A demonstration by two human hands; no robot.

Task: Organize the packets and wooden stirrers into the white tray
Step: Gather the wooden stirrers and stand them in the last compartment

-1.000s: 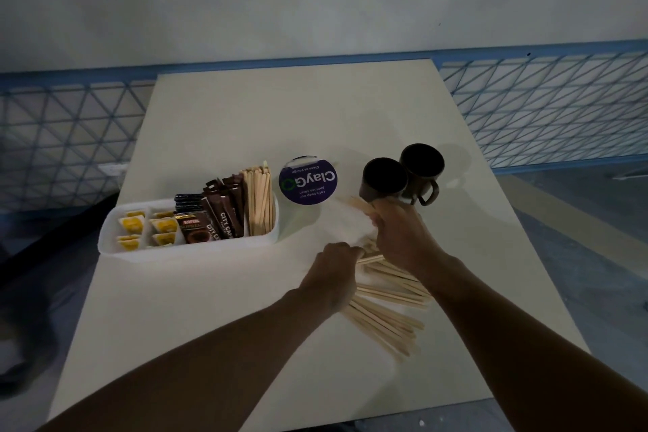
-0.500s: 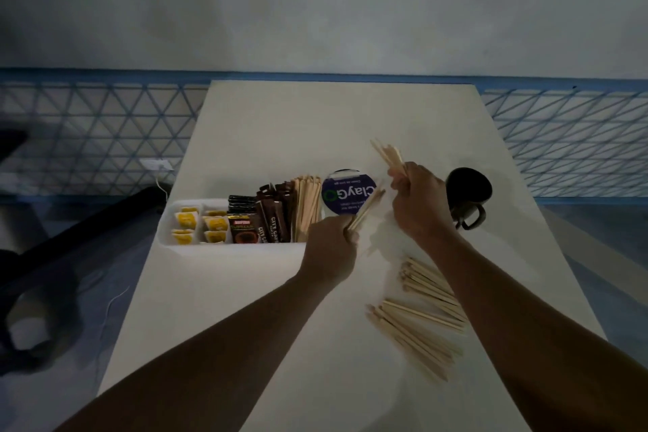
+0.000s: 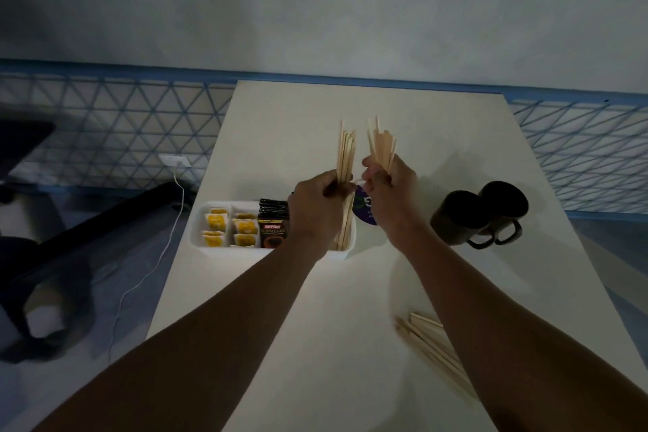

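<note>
Pale wooden stirrers are standing upright in L hand w/ a 2nd bundle in R hand, both fists clenching them above white rectangular plastic tray w/ yellow packets, more lying loose on cream table.

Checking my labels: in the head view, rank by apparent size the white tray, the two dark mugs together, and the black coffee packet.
1. White tray, largest, though partly hidden by the left arm.
2. Mugs.
3. Coffee packet, smallest.
</note>
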